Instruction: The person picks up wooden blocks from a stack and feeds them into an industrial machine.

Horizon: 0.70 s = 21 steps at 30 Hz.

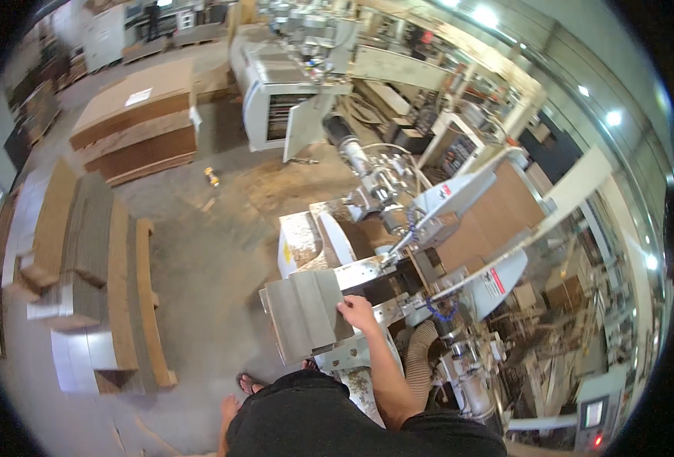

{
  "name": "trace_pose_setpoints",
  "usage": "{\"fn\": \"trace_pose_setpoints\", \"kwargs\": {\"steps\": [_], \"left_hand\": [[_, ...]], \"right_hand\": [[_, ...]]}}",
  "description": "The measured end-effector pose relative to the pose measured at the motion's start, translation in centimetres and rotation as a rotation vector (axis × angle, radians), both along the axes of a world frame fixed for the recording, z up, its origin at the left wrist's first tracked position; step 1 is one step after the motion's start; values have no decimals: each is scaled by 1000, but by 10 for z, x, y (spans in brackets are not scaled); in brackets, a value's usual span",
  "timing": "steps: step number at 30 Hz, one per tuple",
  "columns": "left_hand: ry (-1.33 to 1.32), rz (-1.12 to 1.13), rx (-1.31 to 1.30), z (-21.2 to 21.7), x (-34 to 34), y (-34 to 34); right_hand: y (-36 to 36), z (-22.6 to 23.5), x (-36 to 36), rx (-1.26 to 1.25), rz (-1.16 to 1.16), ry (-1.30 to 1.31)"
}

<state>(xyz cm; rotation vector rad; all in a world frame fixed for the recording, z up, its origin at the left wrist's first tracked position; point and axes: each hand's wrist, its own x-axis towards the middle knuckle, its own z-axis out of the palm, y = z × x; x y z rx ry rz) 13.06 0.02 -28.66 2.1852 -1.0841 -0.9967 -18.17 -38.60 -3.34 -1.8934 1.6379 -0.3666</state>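
Several gray boards (304,316) have the right hand (360,313) at their edge; floor (200,282) spreads leftward.

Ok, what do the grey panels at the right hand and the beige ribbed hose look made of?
Grey panels by the right hand: probably wood-based board, matte grey facing, judging by the flat, dull faces; core unclear.
Beige ribbed hose: likely flexible plastic, given its even rings and smooth bend; fabric is possible.
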Motion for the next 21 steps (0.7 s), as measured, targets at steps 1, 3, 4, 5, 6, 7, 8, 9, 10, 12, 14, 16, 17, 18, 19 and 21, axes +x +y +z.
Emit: {"fn": "trace_pose_setpoints", "kwargs": {"steps": [1,3,4,5,6,7,8,9,10,12,14,16,17,18,19,21], "left_hand": [[-40,-48,29,-2,7,-4],[-117,-145,65,-7,22,-11],[-157,-196,75,-9,28,-14],[-199,-252,84,-10,33,-15],[-247,-315,95,-13,39,-15],[-293,-370,100,-16,43,-14],[-321,-407,102,-18,49,-11],[-349,-441,104,-22,54,-9],[-156,-204,58,-44,64,11],[-199,-259,88,-44,70,12],[-285,-352,147,-33,75,13],[-376,-434,200,-23,84,8],[-382,-439,199,-18,89,6],[-363,-435,216,-15,91,4],[-342,-429,235,-11,92,1],[-297,-415,280,-3,91,2]], "right_hand": [[8,3,4,27,-65,-113],[19,15,6,109,-112,-191],[20,7,2,105,-133,-199],[19,-7,-5,87,-99,-271],[20,-14,-8,68,-64,-344],[21,-14,-7,62,-78,-353],[23,-15,-6,199,-143,-449],[25,-14,-8,336,-208,-543],[21,-17,0,392,-203,-548],[21,-20,-4,441,-235,-599],[26,-16,-6,500,-268,-709],[29,-10,-6,506,-267,-734],[30,-9,-5,517,-260,-751],[29,-11,-6,513,-263,-755],[28,-15,-5,512,-262,-743],[27,-17,-4,517,-262,-729]]}}
